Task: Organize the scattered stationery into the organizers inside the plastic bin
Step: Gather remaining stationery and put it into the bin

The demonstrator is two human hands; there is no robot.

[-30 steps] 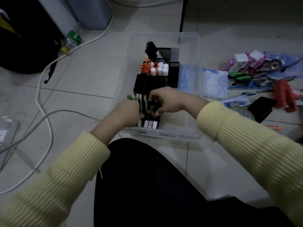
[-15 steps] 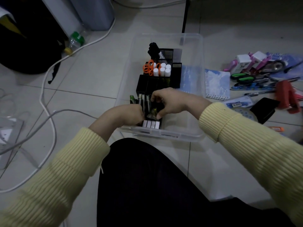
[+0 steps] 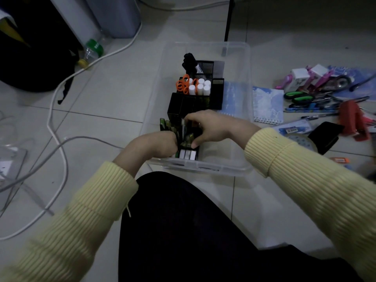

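A clear plastic bin (image 3: 249,64) stands on the floor in front of me. Inside it, black mesh organizers (image 3: 217,94) hold orange scissors (image 3: 182,84), white glue sticks (image 3: 200,87) and black markers (image 3: 189,61). Both hands work at the near black organizer (image 3: 179,106). My left hand (image 3: 154,146) is curled against its left side beside small green-and-white boxes (image 3: 165,124). My right hand (image 3: 211,127) reaches in from the right, fingers curled round a small box there. White items (image 3: 188,154) line the organizer's near end.
Scattered stationery lies on the floor to the right: a blue notebook (image 3: 267,104), green scissors (image 3: 299,97), a red stapler (image 3: 355,121), pens, tape (image 3: 301,140) and pink-and-white boxes (image 3: 305,77). Cables (image 3: 55,110), a bottle (image 3: 91,51) and a black bag (image 3: 30,58) lie left.
Both hands stay at the near organizer with only small finger shifts; the view has drifted slightly.
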